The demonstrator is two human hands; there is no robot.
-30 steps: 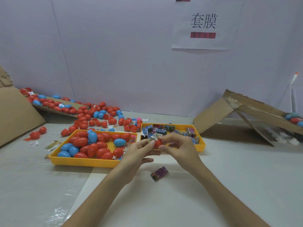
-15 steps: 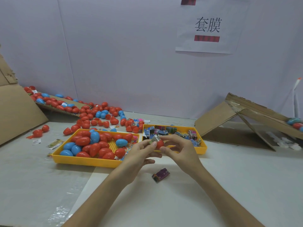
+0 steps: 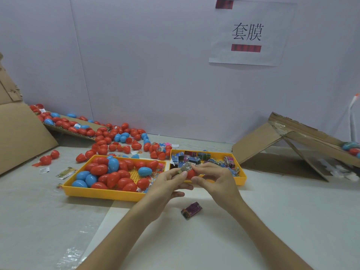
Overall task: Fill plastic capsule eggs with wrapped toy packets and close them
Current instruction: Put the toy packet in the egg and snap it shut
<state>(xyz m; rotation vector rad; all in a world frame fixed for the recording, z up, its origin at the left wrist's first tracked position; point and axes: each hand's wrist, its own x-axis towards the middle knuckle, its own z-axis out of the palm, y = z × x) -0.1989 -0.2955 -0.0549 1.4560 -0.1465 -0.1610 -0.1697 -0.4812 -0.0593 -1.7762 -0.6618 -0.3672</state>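
Egg tray (image 3: 101, 192) left of packet tray (image 3: 241, 177) (touching); loose packet (image 3: 191, 210) in front.

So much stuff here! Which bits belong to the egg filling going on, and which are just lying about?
In the job: red egg in the right hand; silvery packet pinched by the left hand; yellow tray of eggs; yellow tray of packets; spare purple packet.
Lying about: cardboard sheets; wall sign; loose labels.

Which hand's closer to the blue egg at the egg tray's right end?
Left. The left hand, pinching a silver packet, is just right of the blue egg; the right hand, holding a red egg, is farther right, past the left.
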